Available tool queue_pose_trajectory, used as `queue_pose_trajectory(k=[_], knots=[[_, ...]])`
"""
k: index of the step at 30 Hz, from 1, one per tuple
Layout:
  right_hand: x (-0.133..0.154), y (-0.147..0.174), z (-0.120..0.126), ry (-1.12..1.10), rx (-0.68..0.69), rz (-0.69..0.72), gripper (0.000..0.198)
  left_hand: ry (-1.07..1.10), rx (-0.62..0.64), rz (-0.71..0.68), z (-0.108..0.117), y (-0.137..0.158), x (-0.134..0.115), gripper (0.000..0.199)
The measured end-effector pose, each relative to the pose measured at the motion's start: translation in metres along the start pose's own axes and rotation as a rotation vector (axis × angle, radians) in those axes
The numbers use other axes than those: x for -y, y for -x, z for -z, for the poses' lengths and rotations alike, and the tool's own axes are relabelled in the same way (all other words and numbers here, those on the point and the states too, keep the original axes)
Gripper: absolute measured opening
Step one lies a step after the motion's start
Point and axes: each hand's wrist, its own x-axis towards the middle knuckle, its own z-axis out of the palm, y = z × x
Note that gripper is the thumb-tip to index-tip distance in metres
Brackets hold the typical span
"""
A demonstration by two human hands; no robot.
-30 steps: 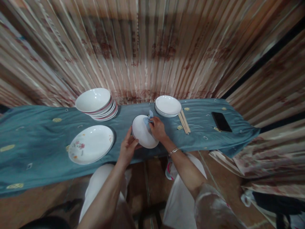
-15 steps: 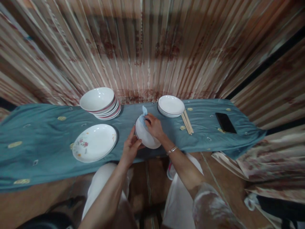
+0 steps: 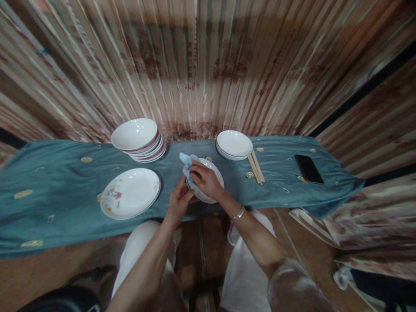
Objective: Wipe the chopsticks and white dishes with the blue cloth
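A small white plate (image 3: 216, 173) with a dark rim is held over the front part of the cloth-covered table. My left hand (image 3: 180, 197) grips its left edge, thumb on the upper face and fingers beneath. Pinched in my right hand (image 3: 205, 178) is a light-blue cloth (image 3: 186, 163), pressed at the plate's upper left rim. The right hand covers much of the plate's middle. Left of my hands lies a large oval plate (image 3: 131, 195) with a floral print.
A stack of white bowls (image 3: 134, 135) stands at the back left. Several small plates (image 3: 234, 144) are stacked at the back right, with wooden chopsticks (image 3: 256, 167) beside them. A black phone (image 3: 308, 168) lies farther right on the teal tablecloth (image 3: 71, 190). Striped curtains (image 3: 208, 65) hang behind.
My right hand has moved the blue cloth left and slightly down, to the plate's left rim. More of the plate's right side now shows. The left hand keeps its grip.
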Motion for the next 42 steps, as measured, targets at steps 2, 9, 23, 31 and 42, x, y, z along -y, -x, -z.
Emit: queue_pose_trajectory(k=[2,9,23,31,42], knots=[[0.003,0.005,0.0,-0.024,0.007,0.016,0.018,-0.005,0.002,-0.005,-0.001,0.0,-0.001,0.081],[0.008,0.017,0.0,-0.214,0.035,-0.011,0.018,0.006,-0.005,0.009,-0.006,0.002,-0.009,0.069],[-0.005,0.029,0.016,-0.485,0.378,-0.31,0.032,0.116,-0.042,0.089,-0.002,0.0,-0.01,0.091],[-0.021,0.036,0.032,-0.373,0.565,-0.381,0.024,0.087,-0.06,0.07,-0.002,-0.002,-0.008,0.09],[-0.027,0.034,0.056,0.125,0.556,-0.447,0.008,0.003,-0.036,0.017,0.002,-0.005,0.0,0.093]])
